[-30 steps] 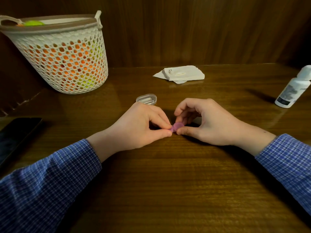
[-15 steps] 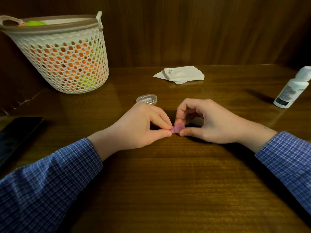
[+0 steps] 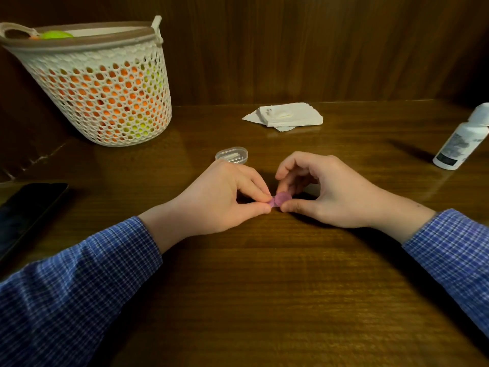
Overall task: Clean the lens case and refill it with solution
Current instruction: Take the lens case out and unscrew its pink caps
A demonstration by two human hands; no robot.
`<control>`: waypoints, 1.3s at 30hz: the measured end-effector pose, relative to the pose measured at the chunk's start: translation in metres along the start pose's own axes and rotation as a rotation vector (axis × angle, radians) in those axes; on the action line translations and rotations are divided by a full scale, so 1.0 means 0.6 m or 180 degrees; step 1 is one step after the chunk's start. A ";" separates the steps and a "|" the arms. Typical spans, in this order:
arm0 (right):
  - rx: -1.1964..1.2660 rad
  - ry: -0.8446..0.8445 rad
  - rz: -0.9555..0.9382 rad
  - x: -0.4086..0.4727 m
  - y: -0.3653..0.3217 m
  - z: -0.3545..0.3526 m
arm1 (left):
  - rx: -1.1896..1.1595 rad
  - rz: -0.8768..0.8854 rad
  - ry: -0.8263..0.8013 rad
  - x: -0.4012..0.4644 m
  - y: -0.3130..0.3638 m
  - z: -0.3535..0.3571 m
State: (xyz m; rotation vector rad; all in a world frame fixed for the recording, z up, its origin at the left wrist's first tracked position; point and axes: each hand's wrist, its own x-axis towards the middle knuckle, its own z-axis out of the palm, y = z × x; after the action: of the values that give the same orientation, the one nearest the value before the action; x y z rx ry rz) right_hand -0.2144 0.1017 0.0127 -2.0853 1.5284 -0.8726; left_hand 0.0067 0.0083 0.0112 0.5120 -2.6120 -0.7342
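Note:
A small pink lens case [image 3: 281, 199] sits low over the middle of the wooden table [image 3: 264, 287]. My left hand [image 3: 219, 197] pinches its left end between thumb and forefinger. My right hand [image 3: 325, 192] pinches the round pink cap on its right side, fingers curled above it. Most of the case is hidden by my fingers. A white solution bottle [image 3: 461, 140] stands at the far right, tilted in the wide view.
A clear small plastic box [image 3: 231, 154] lies just behind my left hand. Folded white tissues [image 3: 287, 116] lie at the back centre. A white mesh basket [image 3: 98, 86] stands back left. A dark phone [image 3: 26, 210] lies at the left edge.
My right hand's fingers have shifted slightly on the pink cap, opening a gap under the curled fingers. The left hand stays in place.

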 end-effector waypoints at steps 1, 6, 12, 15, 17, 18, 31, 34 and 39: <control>0.0026 -0.0046 -0.0001 0.000 0.000 -0.002 | 0.0004 0.0001 0.0002 0.000 0.000 0.000; 0.0014 -0.0100 -0.0007 -0.001 0.002 -0.003 | -0.0002 -0.0005 0.0012 0.001 -0.001 0.000; -0.0232 0.0082 0.0104 0.000 0.002 0.006 | -0.0003 -0.0006 0.0014 0.001 -0.002 0.000; -0.0227 0.0102 0.0100 -0.001 0.004 0.007 | -0.0012 -0.0002 0.0012 0.001 -0.003 0.001; -0.0108 0.0052 0.0087 -0.001 0.005 0.005 | -0.0025 -0.0007 0.0020 0.001 -0.002 0.001; -0.0049 0.0022 0.0073 -0.002 0.006 0.005 | -0.0031 -0.0005 0.0025 0.001 -0.002 0.000; -0.0116 0.0076 0.0111 -0.001 0.006 0.010 | -0.0037 -0.0038 0.0016 -0.001 -0.002 0.000; 0.0016 -0.0026 0.0042 -0.002 0.008 0.006 | -0.0063 -0.0036 0.0028 0.000 -0.003 0.001; -0.0024 -0.0072 0.0077 -0.002 0.008 0.006 | -0.0064 -0.0007 0.0027 0.000 -0.002 0.001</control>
State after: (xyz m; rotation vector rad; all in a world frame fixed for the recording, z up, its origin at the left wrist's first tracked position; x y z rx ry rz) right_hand -0.2154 0.1012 0.0064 -2.0706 1.5444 -0.8331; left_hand 0.0067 0.0077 0.0099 0.5110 -2.5939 -0.7567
